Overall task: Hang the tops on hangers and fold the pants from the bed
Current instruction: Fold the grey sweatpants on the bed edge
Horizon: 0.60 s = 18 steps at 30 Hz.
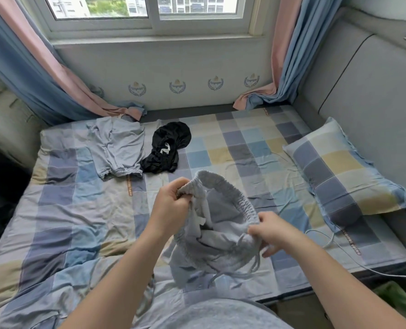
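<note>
I hold a pair of light grey drawstring pants (221, 238) above the bed, waistband spread open towards me. My left hand (171, 203) grips the far left part of the elastic waistband. My right hand (268, 230) pinches the waistband on its right side, near the dangling drawstrings. Farther back on the checked bed sheet (232, 148) lies another pale grey pair of pants (117, 148), spread flat. A crumpled black garment (167, 148) with a white cord lies just right of that pair.
A checked pillow (344, 176) lies at the bed's right side by the padded headboard (368, 96). A white cable (339, 248) trails over the right bed edge. Pink and blue curtains (42, 74) hang onto the bed at both far corners under the window.
</note>
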{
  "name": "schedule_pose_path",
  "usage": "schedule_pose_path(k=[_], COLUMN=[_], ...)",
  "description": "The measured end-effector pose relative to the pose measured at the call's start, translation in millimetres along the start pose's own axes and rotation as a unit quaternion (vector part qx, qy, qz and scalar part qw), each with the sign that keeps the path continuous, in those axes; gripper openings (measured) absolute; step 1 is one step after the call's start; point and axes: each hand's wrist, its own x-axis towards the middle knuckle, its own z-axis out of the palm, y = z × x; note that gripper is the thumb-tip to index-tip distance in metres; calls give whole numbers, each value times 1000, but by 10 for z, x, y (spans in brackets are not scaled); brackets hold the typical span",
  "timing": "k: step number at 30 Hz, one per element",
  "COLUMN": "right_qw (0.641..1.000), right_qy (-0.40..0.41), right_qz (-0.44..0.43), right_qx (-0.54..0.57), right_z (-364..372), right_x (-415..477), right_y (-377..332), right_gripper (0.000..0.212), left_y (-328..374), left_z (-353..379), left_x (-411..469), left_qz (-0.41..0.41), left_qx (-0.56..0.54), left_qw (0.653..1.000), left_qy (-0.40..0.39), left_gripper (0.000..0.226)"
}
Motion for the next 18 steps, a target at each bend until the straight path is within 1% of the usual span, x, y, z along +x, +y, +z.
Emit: schedule_pose_path(k=[1,2,3,4,5,6,7,8,9,11,12,13,15,18], right_qw=[999,998,996,990,978,961,942,927,920,917,919,923,923,907], right_qy=[-10,1,27,50,63,61,47,28,13,13,29,43,81,162], right_qz=[1,-18,-58,-118,-189,-258,-313,-346,-356,-352,-352,-351,-355,-368], right_qx=[-38,-55,-56,-57,-68,-85,-112,-140,-163,-187,-178,-154,-124,-128], right_z=[37,68,92,112,123,140,162,192,226,299,337,369,431,454], right_x=[-5,-9,-16,-41,-85,-132,-171,-195,-192,-165,-157,-139,-85,19], right_y=[-20,-56,-106,-170,-255,-341,-419,-499,-569,-691,-741,-764,-764,-709], right_gripper=[26,37,53,70,82,88,90,85,73,32,16,12,15,17], left_y=[21,48,77,104,130,156,179,202,223,253,256,248,200,53], left_z=[-21,-46,-70,-87,-100,-113,-122,-133,-146,-184,-208,-231,-272,-310], left_x=[7,15,20,26,28,29,26,22,18,15,15,14,7,30], left_qz=[15,31,47,62,75,87,96,101,102,101,102,104,101,65], left_qx=[35,74,113,146,172,192,205,208,205,197,197,200,212,259], left_qw=[999,996,991,985,978,972,968,967,968,970,971,972,972,963], left_qy=[-15,-32,-52,-74,-91,-100,-104,-106,-107,-99,-88,-72,-30,39], left_gripper=[25,24,25,28,31,33,34,35,38,44,45,45,43,40])
